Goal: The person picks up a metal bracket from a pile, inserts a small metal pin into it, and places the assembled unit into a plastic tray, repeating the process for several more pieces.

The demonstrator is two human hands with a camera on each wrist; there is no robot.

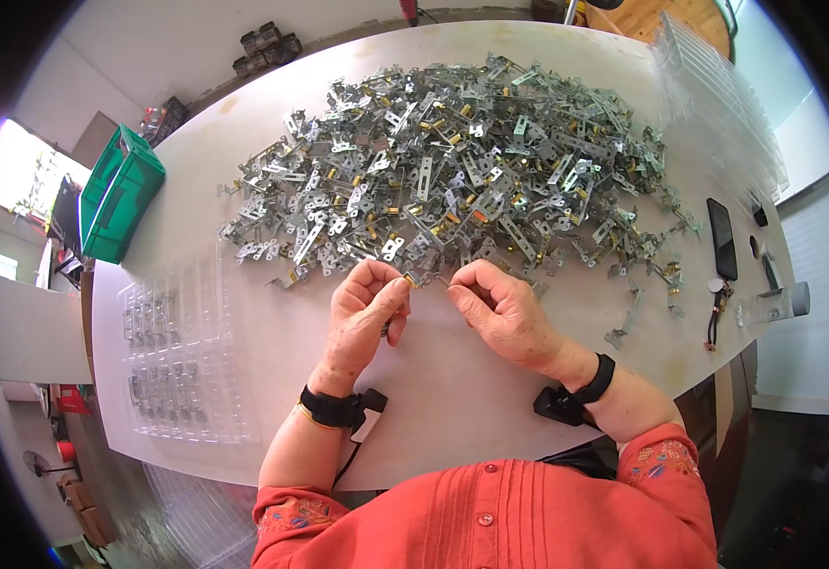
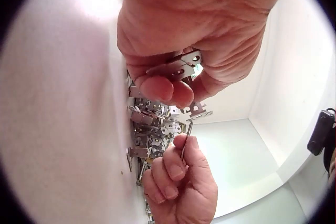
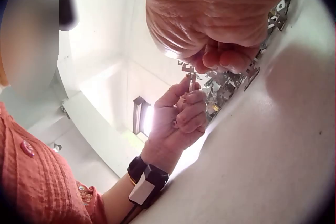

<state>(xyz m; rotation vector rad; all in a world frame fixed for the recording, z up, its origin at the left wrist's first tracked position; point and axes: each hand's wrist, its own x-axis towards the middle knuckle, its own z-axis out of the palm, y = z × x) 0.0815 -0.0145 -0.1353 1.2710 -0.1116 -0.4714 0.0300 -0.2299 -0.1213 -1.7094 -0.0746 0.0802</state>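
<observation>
At the near edge of the pile, my left hand [image 1: 362, 308] pinches a small metal bracket [image 1: 418, 280] between thumb and fingers. A flat metal strip with round holes [image 2: 181, 67] also shows inside the curled left fingers in the left wrist view. Facing it, my right hand [image 1: 509, 313] pinches a thin metal piece [image 2: 187, 134], seen edge-on in the left wrist view. Both sets of fingertips are close together, with a notched metal part [image 2: 197, 110] between them. In the right wrist view, my right palm hides most of what its fingers hold.
A large heap of metal brackets [image 1: 452, 171] covers the table's far middle. Clear plastic trays [image 1: 182, 351] holding parts lie at left, near a green crate [image 1: 122, 194]. At right are stacked clear trays [image 1: 718, 104], a phone [image 1: 721, 239] and a clear bottle [image 1: 774, 303].
</observation>
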